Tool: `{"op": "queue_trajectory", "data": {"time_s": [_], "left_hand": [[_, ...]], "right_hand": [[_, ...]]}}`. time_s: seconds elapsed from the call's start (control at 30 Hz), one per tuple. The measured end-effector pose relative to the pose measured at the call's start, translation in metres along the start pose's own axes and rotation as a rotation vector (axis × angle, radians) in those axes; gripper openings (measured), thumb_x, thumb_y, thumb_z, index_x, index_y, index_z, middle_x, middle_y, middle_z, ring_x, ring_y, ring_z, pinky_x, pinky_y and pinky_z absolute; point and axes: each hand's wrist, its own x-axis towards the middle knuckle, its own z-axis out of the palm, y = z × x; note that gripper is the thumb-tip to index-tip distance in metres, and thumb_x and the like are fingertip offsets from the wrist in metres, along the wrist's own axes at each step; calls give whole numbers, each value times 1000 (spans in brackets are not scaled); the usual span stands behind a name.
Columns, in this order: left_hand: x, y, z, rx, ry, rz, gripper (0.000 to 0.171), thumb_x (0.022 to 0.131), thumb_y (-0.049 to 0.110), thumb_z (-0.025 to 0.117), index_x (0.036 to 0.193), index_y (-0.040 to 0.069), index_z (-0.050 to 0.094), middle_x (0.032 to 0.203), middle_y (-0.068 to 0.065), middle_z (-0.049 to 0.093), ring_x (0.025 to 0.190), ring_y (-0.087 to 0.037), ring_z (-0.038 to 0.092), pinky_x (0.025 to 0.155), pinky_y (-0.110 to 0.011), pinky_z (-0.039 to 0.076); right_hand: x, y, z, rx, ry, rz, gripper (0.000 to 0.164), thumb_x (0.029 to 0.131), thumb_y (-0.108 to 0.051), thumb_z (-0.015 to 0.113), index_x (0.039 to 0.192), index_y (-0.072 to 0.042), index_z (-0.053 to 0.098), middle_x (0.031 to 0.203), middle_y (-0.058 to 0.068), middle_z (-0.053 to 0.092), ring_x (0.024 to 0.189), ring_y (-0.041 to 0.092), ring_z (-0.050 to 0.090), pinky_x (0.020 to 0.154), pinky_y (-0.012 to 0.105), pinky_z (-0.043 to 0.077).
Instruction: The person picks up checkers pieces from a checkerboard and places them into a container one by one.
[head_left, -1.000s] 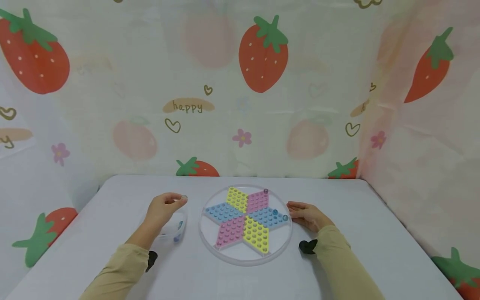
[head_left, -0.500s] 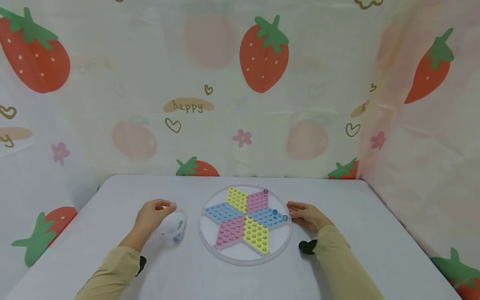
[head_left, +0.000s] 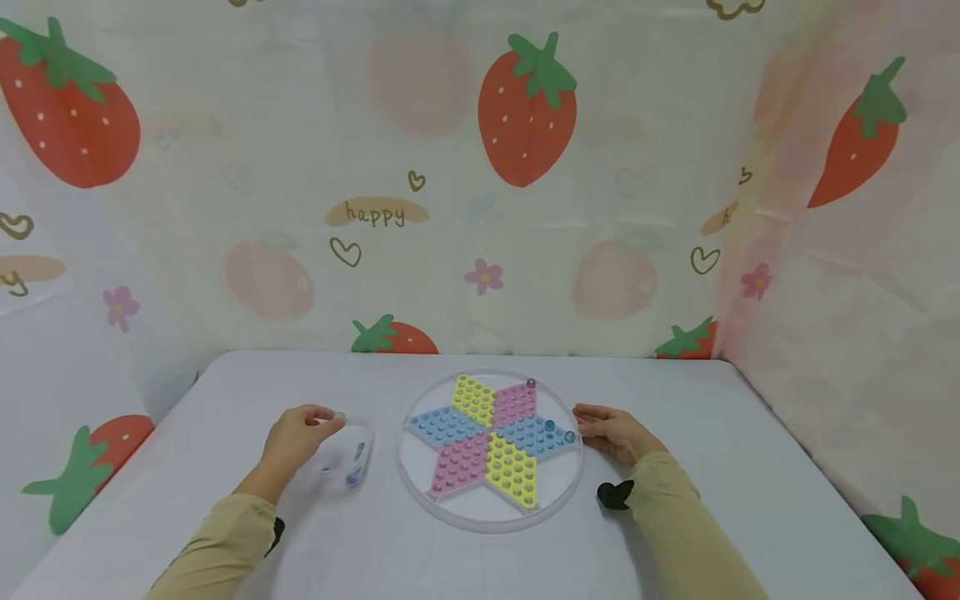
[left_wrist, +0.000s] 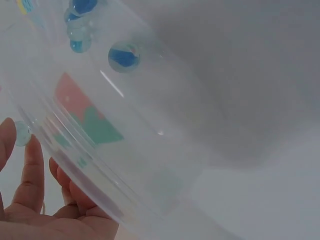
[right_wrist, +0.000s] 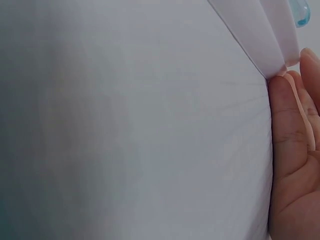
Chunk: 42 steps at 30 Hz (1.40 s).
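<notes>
My left hand point(head_left: 298, 437) pinches a clear marble point(left_wrist: 22, 133) between thumb and finger, above and beside a clear plastic container point(head_left: 371, 440). Inside the container lie several marbles with blue swirls, one of them a blue marble point(left_wrist: 124, 56). To the right sits a round Chinese checkers board point(head_left: 491, 526) with a star of yellow, pink and blue points. My right hand point(head_left: 617, 433) rests at the board's right edge, its fingers fairly straight and touching the rim. A dark marble point(head_left: 531, 383) sits at the tip of the far pink point, and two blue marbles point(head_left: 550, 425) sit on the right blue point.
A white table point(head_left: 495, 567) carries the board and container. Behind it hangs a cloth backdrop point(head_left: 525, 233) with strawberries, which also runs along both sides. A black wrist strap piece point(head_left: 615, 495) hangs below the right wrist.
My left hand has moved left and slightly down, away from the board, still pinching the marble. The container shows more. My right hand and the board have stayed put.
</notes>
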Motion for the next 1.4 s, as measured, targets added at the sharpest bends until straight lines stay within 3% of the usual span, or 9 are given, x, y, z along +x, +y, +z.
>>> {"op": "queue_trajectory", "data": {"time_s": [0.43, 0.7, 1.4], "left_hand": [[5, -9, 3, 32, -26, 7, 39, 96, 21, 60, 115, -13, 58, 117, -34, 55, 106, -46, 53, 85, -52, 46], [11, -17, 6, 39, -38, -11, 38, 94, 20, 61, 112, -14, 59, 110, -31, 58, 98, -42, 57, 82, -50, 47], [11, -18, 4, 45, -27, -18, 35, 92, 16, 63, 109, -14, 60, 103, -30, 61, 93, -39, 58, 80, -48, 47]], "right_hand": [[-2, 1, -1, 1, -8, 2, 57, 90, 6, 63, 143, 4, 42, 146, 18, 44, 94, 8, 62, 85, 26, 52], [-1, -2, -4, 8, -16, -2, 58, 90, 6, 63, 144, 4, 40, 147, 20, 42, 95, 8, 62, 86, 27, 52], [-1, -2, -2, 29, -19, 3, 59, 90, 7, 63, 144, 4, 40, 146, 19, 43, 94, 8, 63, 83, 26, 53]]}}
